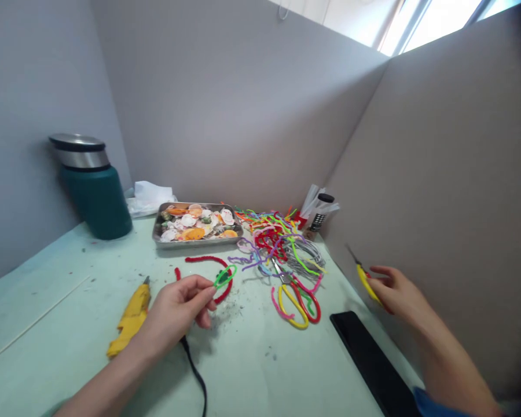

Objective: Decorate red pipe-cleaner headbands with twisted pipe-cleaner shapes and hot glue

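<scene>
My left hand (183,306) pinches a small bright green pipe cleaner loop (231,272) between thumb and fingertips, above the table. Just behind the loop is a dark green bit, and a curved red pipe cleaner (208,259) lies on the table under it. Off to the right, close to the partition, my right hand (395,289) is closed round slim pliers (365,282) with yellow and red handles. Their thin dark tip points up and to the left; motion blurs the finer detail. Scissors (298,301) with yellow and red handles lie between my hands.
A yellow glue gun (132,315) with a black cord (194,362) lies by my left forearm. Behind are a shell-filled metal tray (191,245), a green bottle (96,200), tangled pipe cleaners (269,240), and wire (306,255). A black flat object (369,359) lies front right; a thin stick (37,321), left.
</scene>
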{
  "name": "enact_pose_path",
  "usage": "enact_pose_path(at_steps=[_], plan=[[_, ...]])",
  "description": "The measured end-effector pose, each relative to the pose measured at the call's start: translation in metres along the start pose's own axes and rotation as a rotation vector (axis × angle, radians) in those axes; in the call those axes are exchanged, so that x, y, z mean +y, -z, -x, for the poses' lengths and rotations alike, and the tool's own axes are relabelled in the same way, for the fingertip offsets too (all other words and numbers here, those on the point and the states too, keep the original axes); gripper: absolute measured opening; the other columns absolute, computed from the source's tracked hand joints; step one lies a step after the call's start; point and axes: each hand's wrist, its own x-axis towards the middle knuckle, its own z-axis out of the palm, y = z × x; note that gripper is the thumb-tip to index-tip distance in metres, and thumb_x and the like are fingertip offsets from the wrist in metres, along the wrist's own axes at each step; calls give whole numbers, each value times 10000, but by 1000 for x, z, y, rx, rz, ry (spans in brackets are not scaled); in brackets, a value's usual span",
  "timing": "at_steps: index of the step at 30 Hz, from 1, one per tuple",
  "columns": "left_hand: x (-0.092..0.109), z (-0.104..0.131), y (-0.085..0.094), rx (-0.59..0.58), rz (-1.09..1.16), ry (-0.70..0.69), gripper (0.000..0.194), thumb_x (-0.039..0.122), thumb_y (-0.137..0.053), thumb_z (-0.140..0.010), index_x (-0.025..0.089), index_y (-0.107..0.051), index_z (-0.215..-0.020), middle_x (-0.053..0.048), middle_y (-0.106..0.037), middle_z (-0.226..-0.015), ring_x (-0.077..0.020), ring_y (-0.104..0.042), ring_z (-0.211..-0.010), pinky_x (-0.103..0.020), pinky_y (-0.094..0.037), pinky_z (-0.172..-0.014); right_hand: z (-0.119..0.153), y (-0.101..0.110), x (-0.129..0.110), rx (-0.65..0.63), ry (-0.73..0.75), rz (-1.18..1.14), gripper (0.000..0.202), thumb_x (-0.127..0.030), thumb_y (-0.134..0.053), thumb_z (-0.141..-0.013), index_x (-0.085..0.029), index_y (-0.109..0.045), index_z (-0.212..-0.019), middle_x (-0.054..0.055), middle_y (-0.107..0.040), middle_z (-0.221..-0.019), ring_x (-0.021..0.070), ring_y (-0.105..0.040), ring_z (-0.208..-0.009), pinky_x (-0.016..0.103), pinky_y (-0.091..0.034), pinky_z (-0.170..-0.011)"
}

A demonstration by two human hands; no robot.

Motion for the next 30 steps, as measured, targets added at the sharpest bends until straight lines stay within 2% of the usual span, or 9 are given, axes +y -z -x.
enact_pose_path(at_steps=[1, 2, 4, 7, 10, 14, 17, 23, 30], plan=[[0, 0, -1, 4, -3, -9, 256, 407, -589, -757, 155, -560, -790, 9, -628, -620, -109, -559, -436, -225, -429, -470, 15, -3, -3, -44, 60, -321, 530, -403, -569, -750, -170, -450, -1211, 85, -609, -833, 199, -589, -654, 287, -430, -520], [0, 0, -1, 9, -11, -22, 249, 402, -580, -767, 155, -561, -794, 11, -625, -625, -107, -560, -436, -223, -429, -471, 32, -9, -8, -157, 105, -599, 536, -434, -594, -734, -199, -454, -1195, 34, -573, -729, 169, -549, -572, 272, -417, -488], [-1, 1, -2, 26, -48, -53, 241, 398, -559, -788, 157, -565, -804, 9, -626, -642, -108, -567, -448, -224, -433, -484, 68, -28, -23, -462, 134, -963, 531, -508, -570, -745, -229, -464, -1184, -17, -505, -620, 119, -437, -429, 245, -349, -400], [-3, 2, -1, 75, -162, -114, 236, 394, -529, -814, 164, -577, -819, 8, -629, -645, -114, -582, -468, -225, -433, -505, 121, -59, -53, -884, 113, -1045, 480, -413, -567, -808, -193, -479, -1226, 19, -571, -685, 92, -456, -410, 227, -330, -398], [-5, 4, 0, 126, -290, -184, 224, 384, -505, -832, 176, -589, -834, 16, -622, -610, -122, -587, -481, -219, -417, -503, 156, -80, -79, -1105, 174, -1066, 479, -348, -513, -860, -166, -424, -1294, 43, -616, -672, 173, -595, -538, 296, -438, -520], [-6, 7, 0, 166, -377, -232, 210, 370, -485, -842, 191, -597, -844, 19, -629, -594, -131, -588, -483, -220, -419, -497, 168, -92, -97, -1268, 133, -1184, 505, -363, -548, -820, -146, -443, -1263, 117, -669, -864, 264, -662, -763, 431, -462, -718], [-7, 8, 0, 199, -437, -247, 208, 365, -476, -848, 197, -599, -845, 20, -632, -597, -133, -592, -491, -221, -425, -507, 164, -101, -100, -1358, 114, -1224, 503, -401, -546, -821, -132, -457, -1236, 156, -666, -956, 268, -661, -820, 437, -443, -764], [-8, 8, 1, 247, -619, -402, 187, 314, -465, -851, 203, -615, -862, 7, -654, -633, -137, -601, -540, -215, -426, -537, 159, -116, -111, -1285, 66, -1319, 482, -357, -512, -842, -155, -399, -1265, 94, -667, -816, 213, -656, -627, 368, -470, -608], [-11, 11, -1, 252, -687, -504, 183, 291, -482, -845, 194, -632, -883, -11, -691, -681, -138, -626, -555, -201, -438, -530, 157, -123, -122, -1289, 68, -1308, 448, -374, -517, -837, -151, -447, -1220, 66, -650, -766, 183, -627, -581, 362, -492, -589]])
